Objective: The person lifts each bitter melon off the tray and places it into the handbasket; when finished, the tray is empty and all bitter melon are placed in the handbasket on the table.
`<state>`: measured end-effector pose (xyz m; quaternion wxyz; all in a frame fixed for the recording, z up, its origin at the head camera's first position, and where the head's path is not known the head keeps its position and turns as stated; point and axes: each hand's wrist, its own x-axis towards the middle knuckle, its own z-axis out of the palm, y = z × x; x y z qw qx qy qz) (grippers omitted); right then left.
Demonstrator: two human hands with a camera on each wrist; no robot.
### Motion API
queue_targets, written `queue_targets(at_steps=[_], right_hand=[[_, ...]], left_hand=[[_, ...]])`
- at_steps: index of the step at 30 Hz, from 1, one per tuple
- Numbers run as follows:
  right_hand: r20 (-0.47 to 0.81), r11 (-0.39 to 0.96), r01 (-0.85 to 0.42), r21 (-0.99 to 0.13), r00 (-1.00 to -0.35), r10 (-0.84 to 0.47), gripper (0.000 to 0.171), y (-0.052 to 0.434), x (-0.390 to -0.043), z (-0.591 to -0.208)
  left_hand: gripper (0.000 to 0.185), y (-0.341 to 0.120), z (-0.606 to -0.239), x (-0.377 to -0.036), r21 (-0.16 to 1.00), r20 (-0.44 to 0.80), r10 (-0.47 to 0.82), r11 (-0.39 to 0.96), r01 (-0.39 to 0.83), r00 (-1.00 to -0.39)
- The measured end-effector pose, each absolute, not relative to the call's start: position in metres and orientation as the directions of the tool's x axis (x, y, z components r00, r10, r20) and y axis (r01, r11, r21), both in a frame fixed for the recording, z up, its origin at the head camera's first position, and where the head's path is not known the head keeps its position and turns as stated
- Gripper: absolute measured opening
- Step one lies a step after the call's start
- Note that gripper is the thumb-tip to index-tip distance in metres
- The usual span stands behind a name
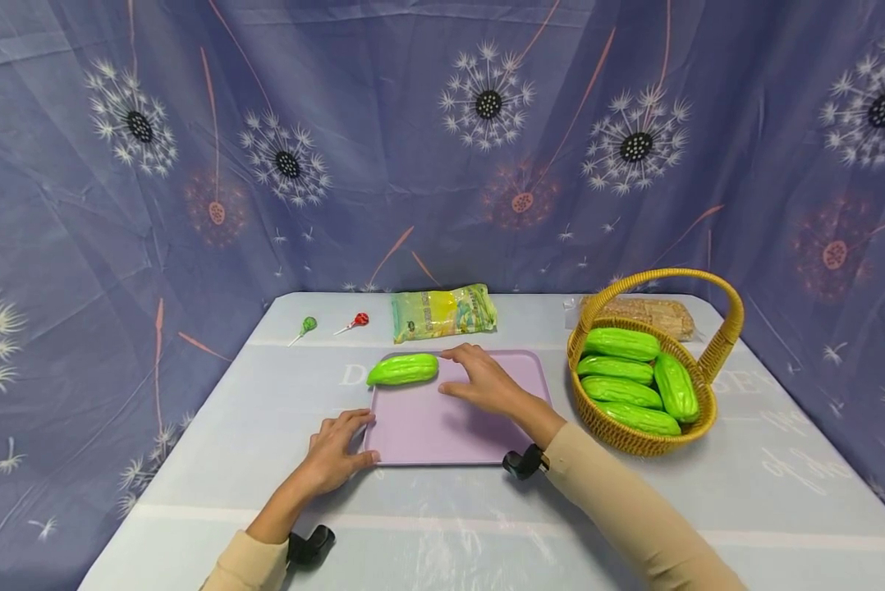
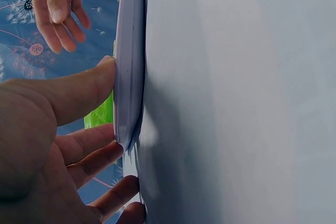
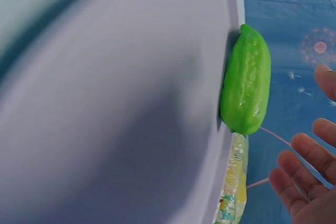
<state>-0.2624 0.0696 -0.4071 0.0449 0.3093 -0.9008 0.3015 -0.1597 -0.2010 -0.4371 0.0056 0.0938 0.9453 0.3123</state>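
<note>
A bright green bitter melon (image 1: 404,369) lies at the far left corner of the lilac tray (image 1: 428,435). My right hand (image 1: 483,382) is over the tray, just right of that melon, fingers spread and nothing held; the right wrist view shows a gap between its fingers (image 3: 299,166) and the melon (image 3: 247,82). At the tray's near left corner, my left hand (image 1: 335,451) touches the rim with its fingertips and thumb. In the left wrist view the thumb (image 2: 86,90) lies fairly straight against the tray edge (image 2: 128,51).
Right of the tray stands a yellow woven basket (image 1: 586,414) with a tall handle, holding several bitter melons (image 1: 620,391). Behind the tray lies a yellow-green packet (image 1: 442,313). Green (image 1: 309,323) and red lollipops (image 1: 360,318) lie back left, and a brown food pack (image 1: 653,316) behind the basket.
</note>
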Motion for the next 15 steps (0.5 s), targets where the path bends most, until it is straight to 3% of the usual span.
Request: queue_targets(at_steps=[15], right_hand=[[0.15,0.677,-0.51,-0.53,-0.843,-0.517,0.056,0.052,-0.287,-0.42]], left_hand=[[0.057,-0.201,-0.44,-0.16,0.587,0.049,0.186,0.789,0.179,-0.981]])
